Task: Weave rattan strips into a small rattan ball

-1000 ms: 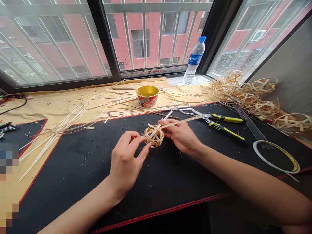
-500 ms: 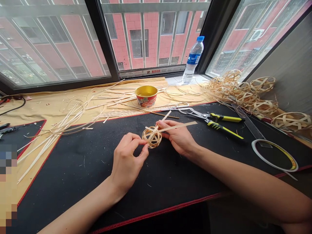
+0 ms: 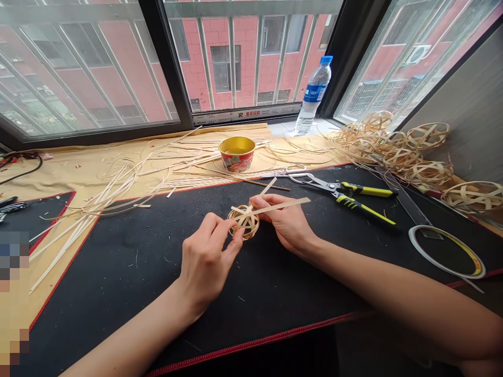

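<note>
Bamboo strip [image 3: 286,205] pointing right from ball [image 3: 250,228]

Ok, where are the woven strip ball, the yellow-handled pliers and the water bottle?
Woven strip ball [image 3: 251,226]: head view, on its strips.
Yellow-handled pliers [image 3: 365,210]: head view, on the lower handle grip.
Water bottle [image 3: 315,93]: head view, on the blue label.

Bare slim left hand [image 3: 206,267], bare slim right hand [image 3: 288,225], bare forearms [image 3: 404,298]

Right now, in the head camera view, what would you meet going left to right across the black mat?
Left hand, woven strip ball, right hand, yellow-handled pliers, ring of tape.
</note>
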`<state>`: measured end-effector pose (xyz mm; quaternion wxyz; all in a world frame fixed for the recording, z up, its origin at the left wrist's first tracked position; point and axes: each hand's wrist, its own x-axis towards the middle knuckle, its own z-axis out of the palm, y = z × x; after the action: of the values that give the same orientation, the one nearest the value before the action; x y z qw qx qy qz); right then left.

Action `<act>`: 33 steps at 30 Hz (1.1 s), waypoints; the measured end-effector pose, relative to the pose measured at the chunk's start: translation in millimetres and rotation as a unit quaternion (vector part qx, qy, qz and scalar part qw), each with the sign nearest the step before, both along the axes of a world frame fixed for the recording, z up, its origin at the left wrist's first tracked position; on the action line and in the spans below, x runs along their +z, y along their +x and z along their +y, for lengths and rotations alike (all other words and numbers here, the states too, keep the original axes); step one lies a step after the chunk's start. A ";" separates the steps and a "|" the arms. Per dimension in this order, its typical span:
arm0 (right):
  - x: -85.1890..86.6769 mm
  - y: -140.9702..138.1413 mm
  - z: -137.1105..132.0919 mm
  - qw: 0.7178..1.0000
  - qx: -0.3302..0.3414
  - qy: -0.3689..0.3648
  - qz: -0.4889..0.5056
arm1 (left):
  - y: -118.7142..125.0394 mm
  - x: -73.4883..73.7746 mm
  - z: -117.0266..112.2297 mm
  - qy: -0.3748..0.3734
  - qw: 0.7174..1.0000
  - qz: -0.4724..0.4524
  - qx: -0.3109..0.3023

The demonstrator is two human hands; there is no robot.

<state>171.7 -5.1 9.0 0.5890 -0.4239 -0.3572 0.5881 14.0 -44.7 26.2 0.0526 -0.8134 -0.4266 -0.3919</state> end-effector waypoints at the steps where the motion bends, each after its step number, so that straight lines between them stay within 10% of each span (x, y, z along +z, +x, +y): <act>1: 0.1 -0.4 -0.4 1.000 0.000 0.001 -0.002 | 0.2 -0.2 0.2 0.012 1.000 0.011 -0.002; 18: 1.9 -0.8 -4.4 1.000 0.006 0.000 -0.014 | 6.7 -2.9 -1.3 -0.088 0.994 -0.068 0.021; 26: 1.0 -1.0 -2.6 1.000 0.003 -0.013 -0.005 | -8.8 8.8 6.1 -0.344 0.915 -0.205 -0.054; 33: 3.6 -0.5 -3.5 1.000 0.009 -0.018 0.014 | -8.4 4.2 8.4 -0.340 0.915 -0.204 -0.070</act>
<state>171.2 -8.5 12.7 0.5810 -0.4226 -0.3425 0.6054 5.6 -36.3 30.4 -0.3433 -0.7122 -0.4774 -0.3835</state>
